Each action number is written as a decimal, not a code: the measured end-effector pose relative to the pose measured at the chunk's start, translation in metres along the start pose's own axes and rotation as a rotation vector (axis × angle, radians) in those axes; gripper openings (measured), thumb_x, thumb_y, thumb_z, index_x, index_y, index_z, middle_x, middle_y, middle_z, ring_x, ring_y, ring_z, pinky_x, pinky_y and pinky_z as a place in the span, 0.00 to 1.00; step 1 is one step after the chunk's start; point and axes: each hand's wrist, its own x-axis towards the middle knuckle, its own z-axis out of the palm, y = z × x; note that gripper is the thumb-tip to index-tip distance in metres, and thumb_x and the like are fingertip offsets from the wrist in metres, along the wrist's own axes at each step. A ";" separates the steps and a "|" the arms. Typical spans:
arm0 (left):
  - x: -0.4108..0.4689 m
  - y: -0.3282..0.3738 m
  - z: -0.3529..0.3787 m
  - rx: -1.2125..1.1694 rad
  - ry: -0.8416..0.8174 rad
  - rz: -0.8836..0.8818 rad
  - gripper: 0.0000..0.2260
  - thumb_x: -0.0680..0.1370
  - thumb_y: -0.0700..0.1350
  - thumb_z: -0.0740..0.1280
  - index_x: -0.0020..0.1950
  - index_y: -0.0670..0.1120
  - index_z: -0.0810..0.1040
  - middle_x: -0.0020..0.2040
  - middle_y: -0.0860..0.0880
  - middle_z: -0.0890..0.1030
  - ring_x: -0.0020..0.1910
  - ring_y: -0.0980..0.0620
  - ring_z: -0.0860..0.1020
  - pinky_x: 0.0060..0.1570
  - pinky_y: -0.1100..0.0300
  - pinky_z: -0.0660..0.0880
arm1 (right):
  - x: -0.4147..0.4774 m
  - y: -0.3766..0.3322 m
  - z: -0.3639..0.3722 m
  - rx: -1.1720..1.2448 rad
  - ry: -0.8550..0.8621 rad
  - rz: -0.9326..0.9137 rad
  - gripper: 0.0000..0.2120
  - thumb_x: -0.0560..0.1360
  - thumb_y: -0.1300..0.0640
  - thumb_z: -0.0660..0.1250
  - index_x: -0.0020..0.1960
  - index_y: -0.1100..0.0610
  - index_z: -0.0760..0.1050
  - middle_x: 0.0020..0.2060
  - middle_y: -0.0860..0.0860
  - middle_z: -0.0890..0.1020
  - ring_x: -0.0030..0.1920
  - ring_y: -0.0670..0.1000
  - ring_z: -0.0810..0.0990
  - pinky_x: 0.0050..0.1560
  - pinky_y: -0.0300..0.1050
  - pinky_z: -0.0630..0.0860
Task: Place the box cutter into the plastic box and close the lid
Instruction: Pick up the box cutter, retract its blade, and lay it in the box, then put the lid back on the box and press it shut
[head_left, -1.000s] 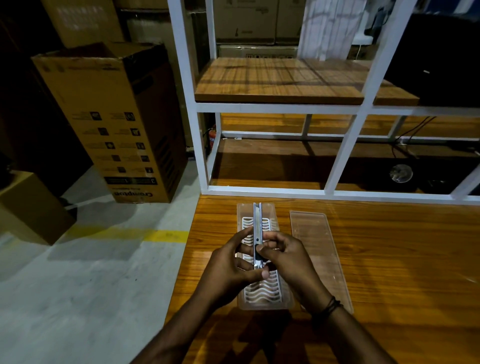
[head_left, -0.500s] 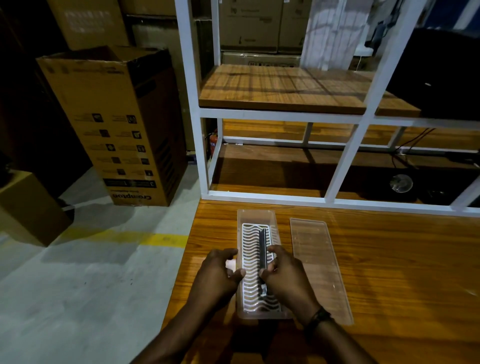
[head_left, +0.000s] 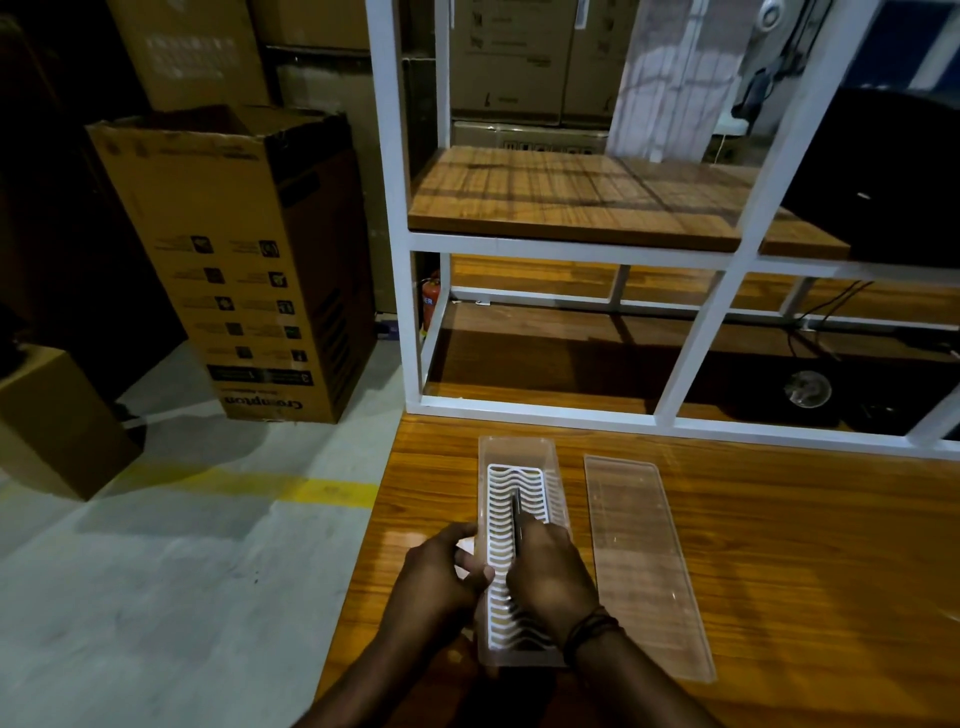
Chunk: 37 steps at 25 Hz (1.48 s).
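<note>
A long clear plastic box (head_left: 517, 448) with a white wavy grid insert stands open on the wooden table (head_left: 779, 545). The dark box cutter (head_left: 516, 512) lies lengthwise inside it on the grid, its near part hidden under my right hand (head_left: 550, 577), whose fingers rest on it. My left hand (head_left: 441, 577) grips the box's left wall. The clear lid (head_left: 644, 561) lies flat on the table just right of the box, apart from it.
A white metal shelf frame (head_left: 571, 410) with wooden shelves rises at the table's far edge. On the concrete floor to the left stand a tall cardboard carton (head_left: 234, 260) and a smaller box (head_left: 52, 421). The table's left edge runs close to the plastic box.
The box cutter went from being held upright above the box down onto the grid inside it. My left hand shifted to the box's left wall. The camera tilted slightly.
</note>
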 end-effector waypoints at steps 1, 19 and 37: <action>0.001 -0.001 0.001 0.000 -0.002 -0.007 0.24 0.74 0.44 0.76 0.68 0.54 0.77 0.42 0.53 0.84 0.36 0.54 0.85 0.38 0.47 0.86 | 0.000 0.000 0.001 0.000 -0.008 0.001 0.25 0.71 0.56 0.68 0.68 0.52 0.75 0.61 0.55 0.82 0.61 0.57 0.81 0.60 0.52 0.80; 0.004 -0.004 0.001 -0.123 -0.019 -0.090 0.19 0.72 0.43 0.78 0.61 0.55 0.81 0.39 0.51 0.84 0.35 0.49 0.86 0.37 0.45 0.86 | -0.020 0.033 -0.047 -0.113 0.262 -0.008 0.19 0.78 0.52 0.64 0.68 0.51 0.75 0.65 0.53 0.77 0.65 0.54 0.76 0.63 0.45 0.71; -0.009 0.012 0.011 -0.108 0.114 -0.118 0.17 0.75 0.39 0.76 0.61 0.52 0.82 0.42 0.48 0.84 0.35 0.49 0.86 0.31 0.54 0.84 | -0.029 0.066 -0.105 0.116 0.058 0.288 0.17 0.78 0.61 0.66 0.65 0.51 0.75 0.61 0.52 0.81 0.51 0.51 0.76 0.49 0.42 0.73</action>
